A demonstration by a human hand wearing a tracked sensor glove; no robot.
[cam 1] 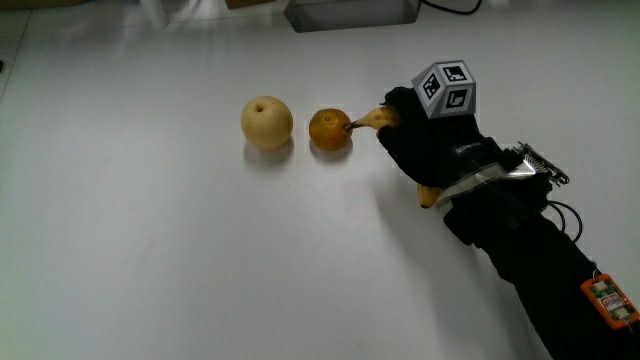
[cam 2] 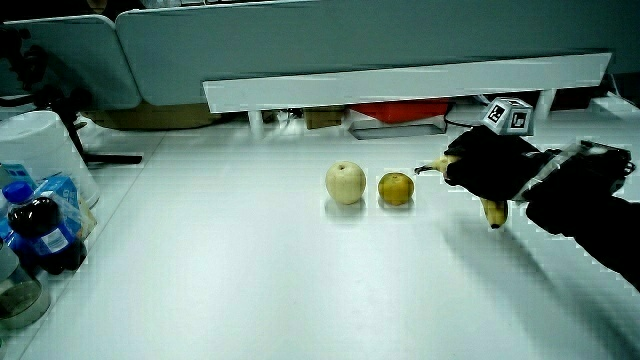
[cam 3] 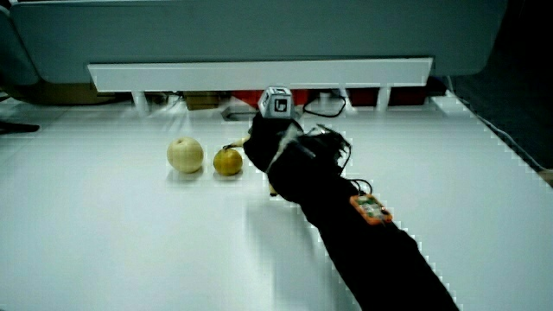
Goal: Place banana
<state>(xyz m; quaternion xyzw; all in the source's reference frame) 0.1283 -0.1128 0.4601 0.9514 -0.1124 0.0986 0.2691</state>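
Observation:
The hand (cam 1: 425,140) in its black glove is shut on the banana (cam 1: 378,119), beside the orange (cam 1: 329,129). Only the banana's stem end, close to the orange, and its yellow tip (cam 1: 428,197) under the wrist show; the glove hides the middle. A pale apple (cam 1: 266,122) sits beside the orange, on the side away from the hand. In both side views the hand (cam 2: 490,165) (cam 3: 270,142) holds the banana (cam 2: 437,164) (cam 3: 233,146) just above the white table (cam 1: 200,260), next to the orange (cam 2: 396,187) (cam 3: 227,161) and apple (cam 2: 345,183) (cam 3: 185,155).
In a side view a dark-capped bottle (cam 2: 38,232), blue packets and a white tub (cam 2: 38,150) stand at the table's edge, well away from the fruit. A low partition (cam 2: 400,85) with boxes and cables under it runs along the table. An orange tag (cam 1: 610,300) sits on the forearm.

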